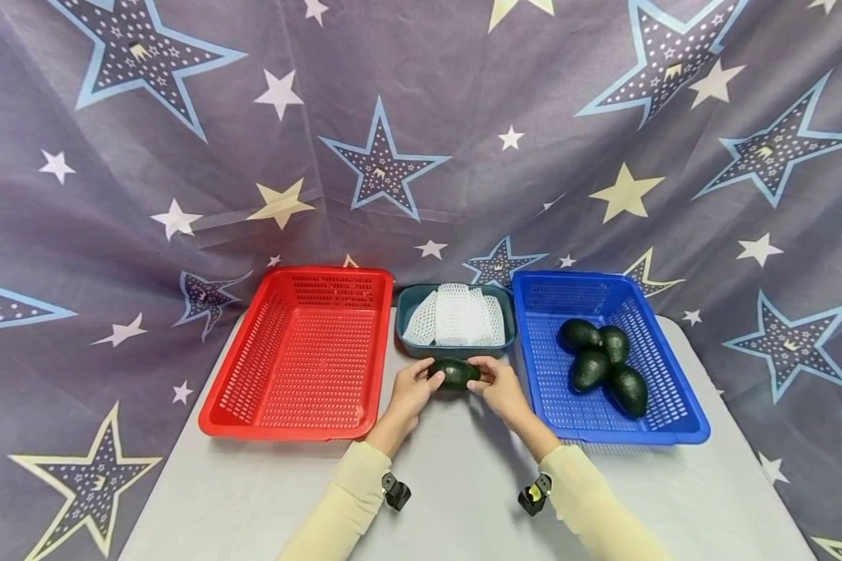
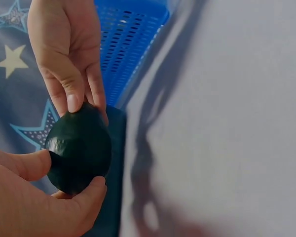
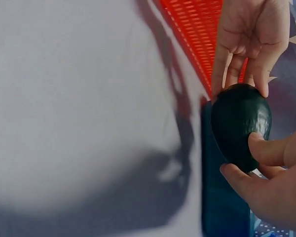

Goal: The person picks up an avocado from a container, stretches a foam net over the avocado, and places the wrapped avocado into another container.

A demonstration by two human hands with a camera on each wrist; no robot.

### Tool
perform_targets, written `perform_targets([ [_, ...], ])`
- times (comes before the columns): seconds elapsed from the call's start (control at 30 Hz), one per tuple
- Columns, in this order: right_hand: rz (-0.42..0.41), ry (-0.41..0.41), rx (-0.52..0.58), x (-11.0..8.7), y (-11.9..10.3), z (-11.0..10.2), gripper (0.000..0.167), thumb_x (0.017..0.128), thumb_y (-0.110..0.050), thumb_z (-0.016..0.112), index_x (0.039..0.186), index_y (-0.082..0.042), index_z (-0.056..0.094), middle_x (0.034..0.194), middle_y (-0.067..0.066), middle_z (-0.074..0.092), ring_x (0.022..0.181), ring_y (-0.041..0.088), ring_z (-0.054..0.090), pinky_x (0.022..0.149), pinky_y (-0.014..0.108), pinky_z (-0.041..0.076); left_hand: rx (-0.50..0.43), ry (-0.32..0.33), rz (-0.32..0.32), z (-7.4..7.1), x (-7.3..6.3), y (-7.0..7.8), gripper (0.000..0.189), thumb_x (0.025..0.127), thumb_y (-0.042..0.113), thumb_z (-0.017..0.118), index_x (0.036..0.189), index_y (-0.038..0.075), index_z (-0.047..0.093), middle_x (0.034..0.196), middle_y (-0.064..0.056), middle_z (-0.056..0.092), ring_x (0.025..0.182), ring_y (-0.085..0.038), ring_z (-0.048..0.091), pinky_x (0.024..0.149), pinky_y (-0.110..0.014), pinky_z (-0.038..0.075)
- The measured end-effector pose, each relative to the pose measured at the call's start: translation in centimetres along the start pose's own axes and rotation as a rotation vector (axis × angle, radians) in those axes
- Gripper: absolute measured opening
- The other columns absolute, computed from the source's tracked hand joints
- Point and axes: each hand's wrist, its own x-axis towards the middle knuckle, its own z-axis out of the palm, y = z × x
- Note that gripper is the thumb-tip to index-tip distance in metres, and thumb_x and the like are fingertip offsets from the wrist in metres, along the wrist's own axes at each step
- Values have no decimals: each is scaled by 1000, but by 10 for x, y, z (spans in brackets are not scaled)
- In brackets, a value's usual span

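A dark green avocado (image 1: 454, 375) is held sideways between both hands, in front of a small teal basket (image 1: 456, 352). My left hand (image 1: 412, 389) grips its left end with thumb and fingers. At the other end, my right hand (image 1: 500, 387) pinches it the same way. Both wrist views show the avocado (image 2: 80, 148) with fingertips at its two ends, above the table. White foam net sleeves (image 1: 456, 315) lie in the teal basket. Several more avocados (image 1: 590, 369) sit together in the blue basket (image 1: 549, 413) on the right.
To the left stands a red basket (image 1: 316, 374) with nothing in it. The light grey table (image 1: 456, 483) carries all three baskets. A dark curtain with stars (image 1: 428, 187) hangs directly behind them.
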Motion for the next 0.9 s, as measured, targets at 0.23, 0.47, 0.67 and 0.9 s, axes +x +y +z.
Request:
perform_targets([
  [0.23,-21,12,-22,3,11,10,35,85,17,67,120,12,64,115,31,69,106,42,68,90,41,58,10,26,-19,1,5,-10,45,95,3,66,138,-8,57,138,-29,58,130,-38,55,110,-47,47],
  [0.47,8,9,-28,3,15,15,37,85,17,67,121,13,63,118,33,67,110,44,67,96,46,57,10,35,-38,1,10,-18,45,95,4,66,138,-8,57,135,-28,60,126,-35,58,109,-46,48],
  [0.67,26,3,-32,3,17,17,37,86,17,67,122,13,63,120,32,67,111,44,67,96,46,57,16,36,-46,1,11,-22,45,95,4,66,137,-8,57,135,-28,60,127,-36,57,110,-47,46],
  [0.9,28,3,-31,4,19,18,37,86,16,66,123,13,63,120,32,67,110,43,67,95,45,57,16,35,-56,2,13,-23,45,95,5,66,138,-7,57,136,-29,59,128,-37,56,111,-48,45],
])
